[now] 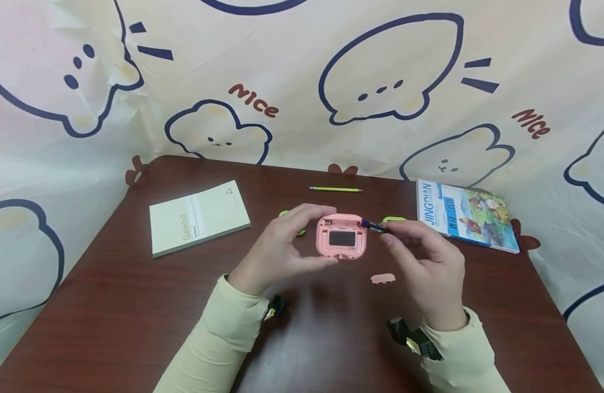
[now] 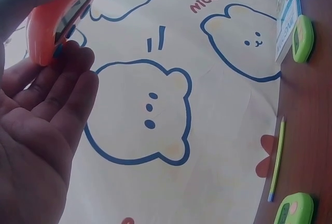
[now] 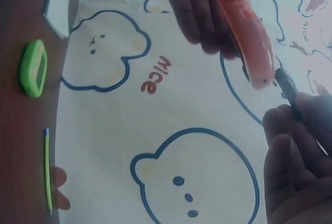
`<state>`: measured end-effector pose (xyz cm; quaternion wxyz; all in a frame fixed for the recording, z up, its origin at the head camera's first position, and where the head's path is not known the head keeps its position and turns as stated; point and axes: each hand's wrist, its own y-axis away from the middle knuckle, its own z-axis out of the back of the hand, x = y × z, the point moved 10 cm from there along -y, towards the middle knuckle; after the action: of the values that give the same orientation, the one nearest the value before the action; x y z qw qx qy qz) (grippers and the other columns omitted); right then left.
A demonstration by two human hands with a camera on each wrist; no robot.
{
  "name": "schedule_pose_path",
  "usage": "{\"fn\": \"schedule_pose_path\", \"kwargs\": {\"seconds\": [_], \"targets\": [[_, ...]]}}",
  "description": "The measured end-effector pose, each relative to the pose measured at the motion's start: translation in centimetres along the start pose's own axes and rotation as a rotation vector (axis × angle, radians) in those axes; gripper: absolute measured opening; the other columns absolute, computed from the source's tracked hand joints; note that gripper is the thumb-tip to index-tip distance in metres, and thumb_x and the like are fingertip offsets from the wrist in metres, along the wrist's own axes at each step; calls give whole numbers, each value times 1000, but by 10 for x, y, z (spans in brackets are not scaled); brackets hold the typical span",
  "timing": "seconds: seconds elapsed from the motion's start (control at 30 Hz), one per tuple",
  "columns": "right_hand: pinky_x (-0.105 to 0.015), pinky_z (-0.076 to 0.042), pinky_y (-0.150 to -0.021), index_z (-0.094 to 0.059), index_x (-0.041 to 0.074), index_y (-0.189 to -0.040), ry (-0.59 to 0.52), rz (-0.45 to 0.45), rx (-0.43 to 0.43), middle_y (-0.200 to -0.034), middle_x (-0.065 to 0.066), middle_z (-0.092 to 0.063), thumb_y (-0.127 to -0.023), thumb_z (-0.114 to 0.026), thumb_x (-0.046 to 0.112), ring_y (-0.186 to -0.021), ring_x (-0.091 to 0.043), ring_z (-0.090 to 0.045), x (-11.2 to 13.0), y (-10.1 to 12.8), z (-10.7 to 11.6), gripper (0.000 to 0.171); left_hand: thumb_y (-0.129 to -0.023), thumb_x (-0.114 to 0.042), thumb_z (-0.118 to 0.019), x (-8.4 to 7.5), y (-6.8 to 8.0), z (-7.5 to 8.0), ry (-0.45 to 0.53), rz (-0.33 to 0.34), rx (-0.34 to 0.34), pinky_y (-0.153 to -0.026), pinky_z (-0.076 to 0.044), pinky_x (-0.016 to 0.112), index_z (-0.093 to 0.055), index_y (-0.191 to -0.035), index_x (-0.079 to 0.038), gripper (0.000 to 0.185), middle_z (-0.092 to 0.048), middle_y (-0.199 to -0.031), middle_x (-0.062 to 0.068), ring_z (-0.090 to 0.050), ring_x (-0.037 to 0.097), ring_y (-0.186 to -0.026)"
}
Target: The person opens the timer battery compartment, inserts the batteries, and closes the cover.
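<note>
Above the brown table [image 1: 321, 338], the left hand [image 1: 277, 245] grips the pink device [image 1: 342, 238] by opposite edges, apparently leaving its recess [image 1: 343, 219] accessible to the dark cylinder [image 1: 376, 227], likely a battery, pinched by the right hand [image 1: 431, 267] at the device's corner.

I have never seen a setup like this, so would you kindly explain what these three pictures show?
There is no machine here: a person works bare-handed. The large picture looks forward and down from the head; the smaller two are taken from the left and right wrists. The left hand holds a pink gadget with a small screen, while the right hand pinches a dark, battery-like cylinder at its edge. On the brown table lie a small pink piece, a pencil, a pale notebook, a colourful book and two green gadgets.
</note>
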<state>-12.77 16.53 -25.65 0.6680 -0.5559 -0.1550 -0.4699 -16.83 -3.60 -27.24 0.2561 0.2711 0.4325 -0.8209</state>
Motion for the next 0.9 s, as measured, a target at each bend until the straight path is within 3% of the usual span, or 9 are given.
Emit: {"fn": "schedule_pose_path", "kwargs": {"seconds": [0.23, 0.53, 0.73, 0.9], "targets": [[-19, -47, -61, -78, 4, -102, -18, 42, 55, -99, -5, -71, -79, -79, -10, -81, -14, -58, 9, -3, -13, 26, -74, -18, -92, -2, 0, -10, 36, 1, 36, -103, -50, 30, -57, -138, -8, 74, -63, -129, 0, -58, 11, -120], [-18, -54, -66, -78, 4, -105, -29, 12, 91, -97, 0, -64, -79, -81, -8, -82, -14, -59, 9, -3, -21, 29, -74, -19, -91, -2, -1, -13, 32, 14, 36, -103, -50, 29, -58, -137, -10, 72, -63, -129, -1, -59, 10, -119], [-19, -57, -71, -76, 4, -108, -59, -63, 98, -102, 0, -65, -85, -78, -2, -89, -15, -62, -3, -1, -27, 24, -81, -8, -85, 1, -1, -12, 160, 40, 24, -84, -59, 27, -68, -120, -6, 43, -69, -110, 1, -67, 8, -97], [-21, -57, -73, -75, 9, -106, -73, -160, 154, -103, 5, -65, -92, -74, 13, -92, -15, -61, -22, 0, -43, 15, -83, -10, -83, 15, -1, -13, 217, 161, 17, -75, -61, 27, -70, -116, -6, 36, -70, -105, 0, -70, 8, -87]]}}
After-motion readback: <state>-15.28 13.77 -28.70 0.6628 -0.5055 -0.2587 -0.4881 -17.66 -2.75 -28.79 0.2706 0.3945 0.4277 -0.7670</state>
